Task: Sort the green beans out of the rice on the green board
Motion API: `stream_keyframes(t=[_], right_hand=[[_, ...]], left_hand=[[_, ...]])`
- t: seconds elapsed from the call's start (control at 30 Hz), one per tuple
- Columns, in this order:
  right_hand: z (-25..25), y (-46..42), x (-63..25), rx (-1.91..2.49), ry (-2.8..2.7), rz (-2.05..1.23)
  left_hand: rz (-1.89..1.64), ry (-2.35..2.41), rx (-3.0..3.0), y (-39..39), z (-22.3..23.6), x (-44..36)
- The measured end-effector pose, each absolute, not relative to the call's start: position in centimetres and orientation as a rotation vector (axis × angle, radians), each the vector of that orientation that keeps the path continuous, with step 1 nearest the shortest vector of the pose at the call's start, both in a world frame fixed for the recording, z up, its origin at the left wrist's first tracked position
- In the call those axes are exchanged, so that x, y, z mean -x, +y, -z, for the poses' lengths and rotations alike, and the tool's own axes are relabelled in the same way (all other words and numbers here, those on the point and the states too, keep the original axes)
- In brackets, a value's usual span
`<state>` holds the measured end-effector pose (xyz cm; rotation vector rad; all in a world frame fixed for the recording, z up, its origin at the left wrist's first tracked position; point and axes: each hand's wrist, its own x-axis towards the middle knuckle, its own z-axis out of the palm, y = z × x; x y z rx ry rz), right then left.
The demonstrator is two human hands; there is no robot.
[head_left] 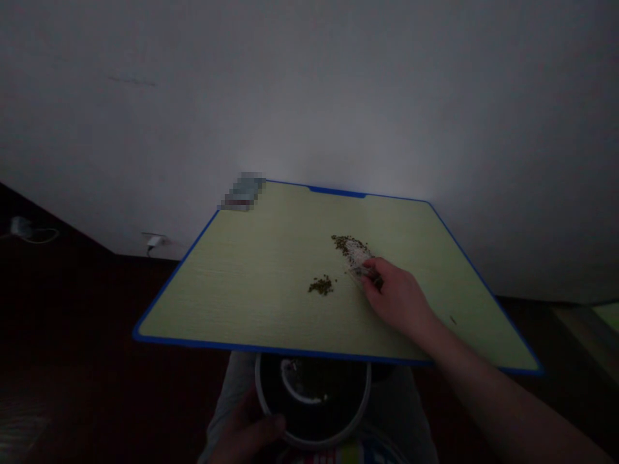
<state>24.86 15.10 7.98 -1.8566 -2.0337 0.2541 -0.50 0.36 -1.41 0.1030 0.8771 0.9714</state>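
My right hand reaches over the table with thumb and fingers drawn together at the near edge of a pile of white grains. Something thin and pale shows at the fingertips, too blurred to name. Small dark green beans fringe the grains on the far and left sides. A separate little heap of green beans lies to the left of the hand. Below the table edge, my left hand grips the rim of a dark round bowl on my lap, its thumb over the rim. Dim green contents show inside.
The pale table has a blue border and stands against a plain wall. A blurred-out packet-like item lies at its far left corner. A white plug sits in the wall at left. One small dark speck lies right of my forearm.
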Motion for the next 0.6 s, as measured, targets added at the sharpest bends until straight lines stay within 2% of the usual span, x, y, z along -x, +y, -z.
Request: stream_keyframes(t=[0.6], right_hand=[[-8.2, 15.1, -24.7, 1.848, -2.07, -0.285]], left_hand=[[-0.947, 0.872, -0.067, 0.4, 1.1, 0.6]])
